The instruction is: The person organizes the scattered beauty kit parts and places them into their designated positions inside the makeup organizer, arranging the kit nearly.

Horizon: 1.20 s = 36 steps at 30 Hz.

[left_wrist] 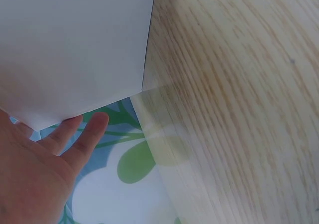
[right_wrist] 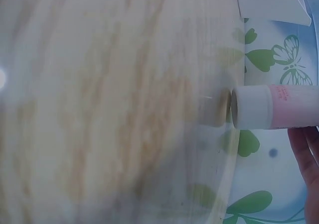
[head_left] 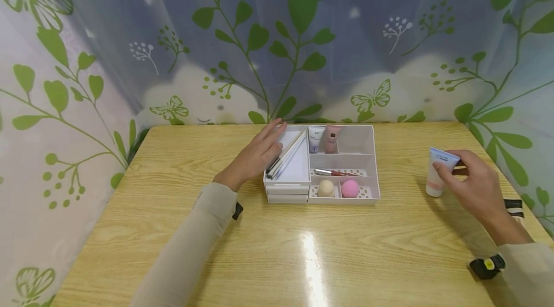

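My right hand (head_left: pixel 480 189) pinches a squeeze tube (head_left: pixel 435 177) between thumb and fingers at the right of the table. The tube has a bluish flat end up and its white cap (right_wrist: pixel 251 107) down, close over the wood. My left hand (head_left: pixel 255 155) rests against the left side of a white cosmetics organizer (head_left: pixel 287 198), fingers stretched toward its back left corner. In the left wrist view those fingertips touch the edge of its white wall (left_wrist: pixel 75 50). Several makeup brushes (head_left: pixel 287 153) lie in the organizer's top left tray, next to the left fingers.
The organizer's right compartments hold a white tube (head_left: pixel 315 138), a pink tube (head_left: pixel 332 138), a reddish slim tube (head_left: pixel 342 172), a cream sponge (head_left: pixel 326 188) and a pink sponge (head_left: pixel 350 188). A black-and-white striped item (head_left: pixel 514 206) lies beyond the right wrist. A leafy curtain (head_left: pixel 268 57) hangs behind the table.
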Available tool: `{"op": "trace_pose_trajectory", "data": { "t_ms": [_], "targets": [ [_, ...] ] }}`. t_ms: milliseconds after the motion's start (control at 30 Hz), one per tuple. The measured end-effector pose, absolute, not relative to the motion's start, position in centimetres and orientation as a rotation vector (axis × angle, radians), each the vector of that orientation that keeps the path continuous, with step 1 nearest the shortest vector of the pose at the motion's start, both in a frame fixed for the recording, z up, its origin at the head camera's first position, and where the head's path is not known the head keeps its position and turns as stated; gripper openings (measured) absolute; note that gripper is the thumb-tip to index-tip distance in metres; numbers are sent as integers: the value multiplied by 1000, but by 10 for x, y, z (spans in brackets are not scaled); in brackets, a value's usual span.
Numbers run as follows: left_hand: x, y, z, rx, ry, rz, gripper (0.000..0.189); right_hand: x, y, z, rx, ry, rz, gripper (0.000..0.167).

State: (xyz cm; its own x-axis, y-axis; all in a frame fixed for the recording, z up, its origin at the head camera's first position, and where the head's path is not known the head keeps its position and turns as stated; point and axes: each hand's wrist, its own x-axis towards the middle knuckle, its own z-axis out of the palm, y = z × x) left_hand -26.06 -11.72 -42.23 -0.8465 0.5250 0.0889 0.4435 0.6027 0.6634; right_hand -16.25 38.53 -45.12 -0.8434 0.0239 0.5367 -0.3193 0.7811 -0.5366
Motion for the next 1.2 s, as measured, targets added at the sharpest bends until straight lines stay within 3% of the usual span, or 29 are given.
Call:
{"op": "trace_pose_trajectory", "data": {
  "t_ms": [1200],
  "targets": [
    [-260, -117, -423, 814, 2714, 1061, 62, -168, 356, -433, 318, -2298, 894, 34]
  ]
}}
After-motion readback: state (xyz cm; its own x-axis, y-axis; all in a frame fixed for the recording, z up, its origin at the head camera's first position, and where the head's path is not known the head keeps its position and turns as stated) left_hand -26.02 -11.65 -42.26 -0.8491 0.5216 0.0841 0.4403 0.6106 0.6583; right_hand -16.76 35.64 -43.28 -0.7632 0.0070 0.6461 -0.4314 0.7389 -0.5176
